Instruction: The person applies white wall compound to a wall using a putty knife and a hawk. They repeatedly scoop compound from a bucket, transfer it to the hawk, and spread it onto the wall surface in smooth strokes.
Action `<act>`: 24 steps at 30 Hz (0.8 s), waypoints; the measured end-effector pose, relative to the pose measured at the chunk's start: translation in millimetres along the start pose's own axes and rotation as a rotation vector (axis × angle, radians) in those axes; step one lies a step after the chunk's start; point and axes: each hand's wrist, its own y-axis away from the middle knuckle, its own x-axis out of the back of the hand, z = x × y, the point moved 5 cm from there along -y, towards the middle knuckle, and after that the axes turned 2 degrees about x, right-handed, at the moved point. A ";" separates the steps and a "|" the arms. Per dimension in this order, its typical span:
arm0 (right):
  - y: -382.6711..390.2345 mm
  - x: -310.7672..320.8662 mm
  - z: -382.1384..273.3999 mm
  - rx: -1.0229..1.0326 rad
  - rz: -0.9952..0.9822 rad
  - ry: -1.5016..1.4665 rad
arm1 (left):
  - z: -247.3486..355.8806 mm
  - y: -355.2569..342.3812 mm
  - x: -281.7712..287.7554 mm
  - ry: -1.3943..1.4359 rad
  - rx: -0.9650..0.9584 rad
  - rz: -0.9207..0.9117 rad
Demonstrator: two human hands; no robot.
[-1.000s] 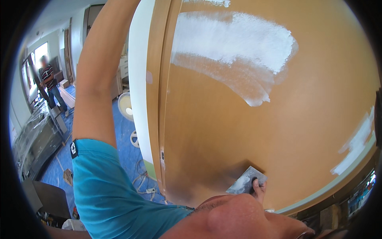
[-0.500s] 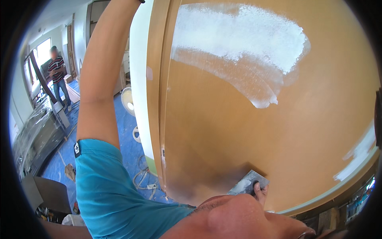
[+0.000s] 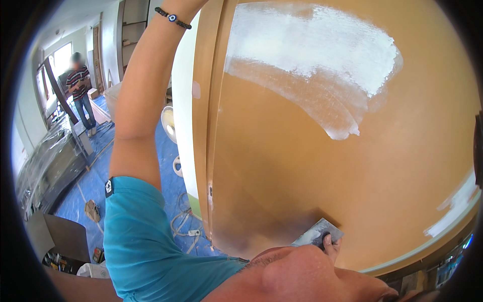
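Observation:
My right hand [image 3: 330, 245] is closed on a plastering trowel [image 3: 314, 231] low in front of the tan wall panel [image 3: 282, 166]. Its flat metal blade carries whitish filler, and my fingers bend over the dark grip. My left arm [image 3: 138, 110] is raised on the left side, with a beaded bracelet at the wrist; the hand itself lies beyond the top edge. A broad white filler patch [image 3: 312, 40] covers the upper panel, thinning into a translucent smear along its lower side. More white filler [image 3: 455, 211] shows at the far right.
An upright tan trim [image 3: 204, 126] borders the panel's left side. Behind my arm, blue sheeting [image 3: 173, 201] covers the floor, with a white fan [image 3: 168, 123] and loose cables [image 3: 181, 224] on it. A person [image 3: 79, 90] stands farther back near plastic-wrapped furniture [image 3: 50, 161].
The scene has shifted slightly right in view, and my left wrist with its bracelet now shows more fully. My right hand still holds the trowel low by the panel; the filler patch looks the same.

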 end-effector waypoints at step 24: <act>4.6 7.8 4.5 0.018 -0.026 0.026 | 37.6 55.4 14.5 -0.051 -0.008 -0.030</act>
